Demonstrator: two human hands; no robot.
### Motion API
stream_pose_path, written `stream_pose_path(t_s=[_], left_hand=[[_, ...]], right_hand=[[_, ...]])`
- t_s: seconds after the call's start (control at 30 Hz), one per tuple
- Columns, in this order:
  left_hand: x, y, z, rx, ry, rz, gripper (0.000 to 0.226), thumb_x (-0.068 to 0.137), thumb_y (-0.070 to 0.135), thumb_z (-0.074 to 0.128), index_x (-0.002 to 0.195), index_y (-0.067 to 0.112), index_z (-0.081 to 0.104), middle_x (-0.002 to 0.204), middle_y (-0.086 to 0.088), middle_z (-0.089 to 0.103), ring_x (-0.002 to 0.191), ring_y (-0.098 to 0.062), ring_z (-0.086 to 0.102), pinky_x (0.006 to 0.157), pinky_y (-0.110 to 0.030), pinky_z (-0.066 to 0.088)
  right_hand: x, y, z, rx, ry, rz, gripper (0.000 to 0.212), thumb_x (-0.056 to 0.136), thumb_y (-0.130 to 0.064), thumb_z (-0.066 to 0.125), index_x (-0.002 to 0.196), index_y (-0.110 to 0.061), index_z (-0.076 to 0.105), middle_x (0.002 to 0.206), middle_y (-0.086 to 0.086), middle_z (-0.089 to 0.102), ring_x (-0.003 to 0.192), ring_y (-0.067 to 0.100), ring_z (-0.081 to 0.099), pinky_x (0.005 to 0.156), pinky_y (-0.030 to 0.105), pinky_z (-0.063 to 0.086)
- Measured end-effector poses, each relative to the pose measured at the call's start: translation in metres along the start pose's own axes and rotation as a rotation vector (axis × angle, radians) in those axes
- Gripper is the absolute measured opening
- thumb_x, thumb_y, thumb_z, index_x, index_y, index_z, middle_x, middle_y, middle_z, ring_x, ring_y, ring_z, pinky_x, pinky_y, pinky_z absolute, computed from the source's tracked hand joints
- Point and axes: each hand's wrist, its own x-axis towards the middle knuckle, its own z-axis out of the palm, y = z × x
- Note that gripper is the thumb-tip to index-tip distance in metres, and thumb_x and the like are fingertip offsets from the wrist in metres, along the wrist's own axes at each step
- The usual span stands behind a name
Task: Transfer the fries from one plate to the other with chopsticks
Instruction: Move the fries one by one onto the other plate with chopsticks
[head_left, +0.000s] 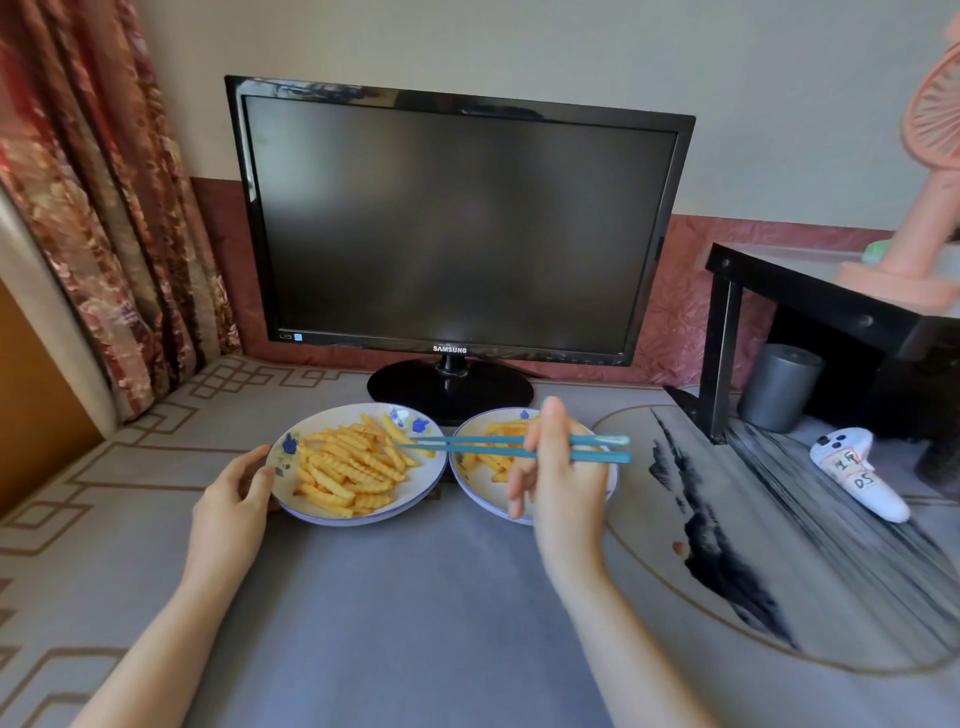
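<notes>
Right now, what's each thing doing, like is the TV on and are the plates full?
Monitor: off, screen dark.
Left plate: heaped with fries.
Right plate: only a few fries on it.
Chopsticks: held level, tips at the left plate's fries.
Left hand: grips the left plate's rim.
Right hand: holds the chopsticks.
Pink fan: cannot tell if it is running.

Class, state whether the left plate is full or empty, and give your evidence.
Full: a heap of fries covers most of the left plate.
</notes>
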Motion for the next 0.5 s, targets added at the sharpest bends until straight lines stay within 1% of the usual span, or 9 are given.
stream_pose_path(t_s=[0.1,0.2,0.3,0.4,0.5], left_hand=[[-0.001,0.002,0.000,-0.002,0.004,0.008,0.032,0.097,0.019,0.047,0.126,0.015,0.059,0.118,-0.005,0.065,0.106,-0.028,0.063,0.089,-0.035,0.043],[-0.002,0.003,0.001,-0.010,0.004,0.006,0.031,0.098,0.017,0.047,0.125,0.014,0.060,0.113,-0.005,0.065,0.101,-0.029,0.064,0.085,-0.033,0.043],[-0.001,0.003,0.002,-0.005,0.006,0.010,0.030,0.097,0.019,0.047,0.124,0.016,0.060,0.115,-0.006,0.067,0.102,-0.029,0.064,0.087,-0.035,0.044],[-0.001,0.003,0.001,-0.006,0.004,0.001,0.031,0.098,0.019,0.047,0.126,0.016,0.059,0.114,-0.006,0.066,0.102,-0.029,0.064,0.086,-0.035,0.043],[-0.002,0.002,-0.001,-0.001,-0.003,0.003,0.031,0.098,0.021,0.047,0.126,0.018,0.059,0.117,-0.007,0.066,0.104,-0.029,0.063,0.090,-0.039,0.045]], right_hand=[[-0.004,0.012,0.017,-0.059,-0.109,0.037,0.042,0.100,-0.031,0.043,0.063,-0.011,0.047,0.039,0.007,0.046,0.033,0.022,0.037,0.036,0.022,0.031],[-0.007,0.015,0.017,-0.103,-0.182,0.010,0.040,0.101,-0.030,0.042,0.065,-0.013,0.049,0.040,0.003,0.047,0.038,0.025,0.041,0.038,0.025,0.034],[-0.005,0.007,0.004,-0.075,-0.127,-0.022,0.039,0.101,-0.026,0.042,0.066,-0.011,0.049,0.041,0.004,0.047,0.037,0.025,0.040,0.037,0.026,0.032],[0.004,-0.004,-0.017,-0.069,-0.046,-0.060,0.038,0.101,-0.025,0.042,0.067,-0.008,0.047,0.042,0.012,0.046,0.034,0.022,0.036,0.037,0.023,0.030],[0.012,-0.012,-0.043,-0.094,0.017,-0.121,0.037,0.101,-0.027,0.041,0.069,-0.008,0.046,0.043,0.013,0.047,0.034,0.022,0.036,0.036,0.022,0.029]])
